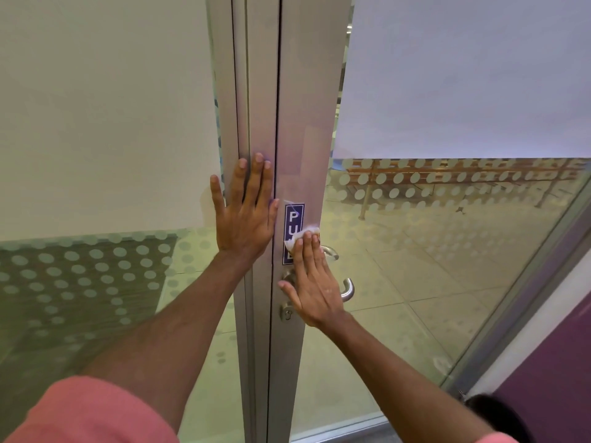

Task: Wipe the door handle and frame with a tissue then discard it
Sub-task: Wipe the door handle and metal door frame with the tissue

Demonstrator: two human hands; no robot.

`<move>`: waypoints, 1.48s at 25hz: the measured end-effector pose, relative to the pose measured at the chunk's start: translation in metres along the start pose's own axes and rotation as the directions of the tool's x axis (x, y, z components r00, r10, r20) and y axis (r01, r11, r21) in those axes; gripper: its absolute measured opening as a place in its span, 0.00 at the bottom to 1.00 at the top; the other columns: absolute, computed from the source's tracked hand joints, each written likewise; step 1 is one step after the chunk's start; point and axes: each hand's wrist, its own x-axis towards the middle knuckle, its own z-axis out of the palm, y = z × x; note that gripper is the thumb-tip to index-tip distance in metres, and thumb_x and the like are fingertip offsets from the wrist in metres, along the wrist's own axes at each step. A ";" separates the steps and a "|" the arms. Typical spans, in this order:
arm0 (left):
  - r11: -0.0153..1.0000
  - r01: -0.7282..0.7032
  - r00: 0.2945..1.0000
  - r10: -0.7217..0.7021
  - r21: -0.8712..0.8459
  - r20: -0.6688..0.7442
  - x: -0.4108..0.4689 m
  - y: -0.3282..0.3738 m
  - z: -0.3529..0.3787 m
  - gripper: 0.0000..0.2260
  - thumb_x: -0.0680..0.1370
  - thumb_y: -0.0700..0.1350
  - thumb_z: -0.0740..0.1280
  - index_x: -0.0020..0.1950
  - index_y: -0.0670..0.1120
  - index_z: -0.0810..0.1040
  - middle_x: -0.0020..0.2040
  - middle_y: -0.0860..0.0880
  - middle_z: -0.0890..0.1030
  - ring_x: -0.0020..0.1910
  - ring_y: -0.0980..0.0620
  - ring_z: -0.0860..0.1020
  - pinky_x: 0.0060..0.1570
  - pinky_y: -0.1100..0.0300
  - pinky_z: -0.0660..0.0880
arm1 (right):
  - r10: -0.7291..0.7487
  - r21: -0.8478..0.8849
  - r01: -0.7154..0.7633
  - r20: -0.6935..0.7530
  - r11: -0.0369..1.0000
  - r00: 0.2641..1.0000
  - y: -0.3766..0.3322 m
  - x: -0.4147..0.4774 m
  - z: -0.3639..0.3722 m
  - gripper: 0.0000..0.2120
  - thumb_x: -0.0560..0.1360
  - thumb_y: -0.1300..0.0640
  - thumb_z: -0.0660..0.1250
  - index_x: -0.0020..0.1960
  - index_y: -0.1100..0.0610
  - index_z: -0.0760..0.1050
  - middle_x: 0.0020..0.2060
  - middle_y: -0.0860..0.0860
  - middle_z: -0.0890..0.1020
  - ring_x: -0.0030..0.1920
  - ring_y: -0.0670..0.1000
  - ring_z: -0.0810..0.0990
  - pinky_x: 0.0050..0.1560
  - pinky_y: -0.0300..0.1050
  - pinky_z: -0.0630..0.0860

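Observation:
A silver aluminium door frame (300,129) runs down the middle of the view. My left hand (244,209) lies flat with fingers spread on the fixed frame post just left of the door gap. My right hand (315,282) presses a white tissue (302,236) flat against the door frame over a blue PULL sticker (292,215), just above the lever. The curved metal door handle (347,290) sticks out to the right from behind my right hand. A round keyhole (287,313) sits below the handle, beside my thumb.
Frosted glass with dot patterns fills the panels on both sides (447,91). Through the right pane I see a tiled floor and wooden benches (447,174). A purple wall panel (556,362) stands at the lower right.

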 end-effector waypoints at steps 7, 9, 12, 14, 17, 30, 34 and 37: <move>1.000 0.006 1.000 -0.005 -0.005 0.029 0.000 0.001 -0.002 0.28 0.85 0.56 0.43 0.80 0.47 0.37 0.78 0.50 0.33 0.78 0.50 0.34 0.74 0.42 0.30 | 0.121 0.100 -0.101 -0.228 0.990 0.966 -0.008 0.058 -0.034 0.41 0.79 0.36 0.47 0.76 0.66 0.38 0.76 0.62 0.37 0.78 0.60 0.39 0.78 0.53 0.41; 1.000 0.004 0.999 -0.004 -0.004 0.036 0.000 0.001 -0.003 0.28 0.85 0.57 0.42 0.79 0.47 0.36 0.78 0.50 0.32 0.78 0.50 0.33 0.73 0.42 0.30 | 0.160 0.126 -0.133 -0.235 0.983 0.959 -0.016 0.058 -0.030 0.42 0.79 0.36 0.47 0.76 0.65 0.37 0.77 0.62 0.37 0.78 0.60 0.39 0.78 0.53 0.40; 1.000 0.000 0.999 0.000 -0.023 0.033 0.000 0.000 -0.003 0.28 0.85 0.57 0.44 0.79 0.47 0.37 0.79 0.50 0.35 0.78 0.50 0.34 0.73 0.41 0.31 | 0.166 0.094 -0.163 -0.024 0.982 0.986 -0.031 0.016 -0.004 0.43 0.78 0.33 0.43 0.76 0.64 0.34 0.76 0.61 0.34 0.78 0.58 0.35 0.79 0.55 0.43; 0.999 -0.003 1.000 0.004 -0.036 0.018 -0.001 0.000 -0.003 0.28 0.85 0.56 0.46 0.80 0.47 0.38 0.80 0.49 0.42 0.78 0.50 0.36 0.73 0.41 0.34 | 0.200 0.018 -0.202 0.092 0.979 0.976 -0.035 -0.007 0.011 0.44 0.77 0.31 0.41 0.77 0.63 0.33 0.76 0.61 0.33 0.77 0.57 0.33 0.79 0.55 0.44; 0.998 -0.005 1.000 0.006 -0.057 0.017 0.000 -0.001 -0.004 0.29 0.85 0.56 0.46 0.79 0.47 0.38 0.81 0.48 0.43 0.78 0.49 0.37 0.73 0.41 0.34 | 0.207 0.000 -0.208 0.094 0.978 0.974 -0.034 -0.006 0.011 0.44 0.77 0.31 0.41 0.77 0.63 0.33 0.76 0.61 0.33 0.77 0.57 0.33 0.79 0.55 0.45; 0.997 -0.006 1.000 0.006 -0.074 0.003 0.001 -0.001 -0.003 0.28 0.85 0.57 0.45 0.80 0.47 0.39 0.80 0.50 0.38 0.78 0.50 0.36 0.73 0.40 0.33 | 0.090 0.013 -0.090 0.015 0.996 0.996 -0.022 -0.006 0.010 0.41 0.79 0.33 0.39 0.77 0.62 0.35 0.77 0.60 0.35 0.78 0.57 0.37 0.78 0.57 0.46; 0.998 -0.004 1.000 0.004 -0.060 0.012 0.000 0.000 -0.003 0.28 0.85 0.58 0.43 0.80 0.47 0.37 0.78 0.49 0.32 0.77 0.50 0.33 0.72 0.40 0.32 | 0.043 -0.006 -0.044 -0.097 0.999 0.994 -0.009 0.026 -0.015 0.42 0.78 0.33 0.40 0.77 0.64 0.37 0.77 0.62 0.37 0.78 0.60 0.39 0.78 0.55 0.44; 0.999 -0.005 1.000 0.006 -0.044 0.016 0.001 -0.001 -0.004 0.28 0.85 0.57 0.43 0.80 0.46 0.38 0.78 0.49 0.31 0.77 0.50 0.33 0.72 0.39 0.32 | 0.055 -0.004 -0.058 -0.248 0.998 0.967 -0.005 0.076 -0.044 0.42 0.79 0.34 0.43 0.77 0.66 0.40 0.77 0.62 0.38 0.78 0.61 0.42 0.78 0.54 0.41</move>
